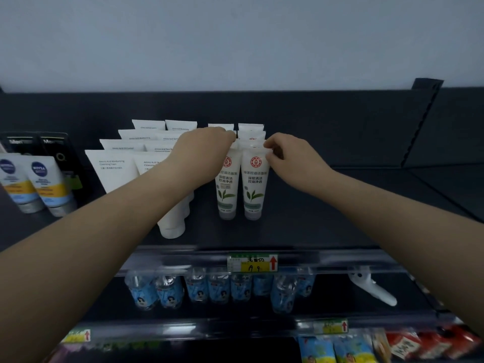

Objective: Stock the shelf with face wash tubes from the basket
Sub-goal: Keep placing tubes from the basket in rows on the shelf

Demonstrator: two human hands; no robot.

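Forearms are stretching over the shelf [314, 226]; left hand [201, 148] is curling onto the face wash tubes [227, 189] standing between both hands, right hand [290, 163] is pinching the front right tube [254, 189] by its top.

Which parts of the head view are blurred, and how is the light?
Head view: dim, bluish light; clear plastic water bottles and yellow paper price tag below are smeared; white face wash tubes with green leaf print are sharp; wide-angle lens distorts the edges.
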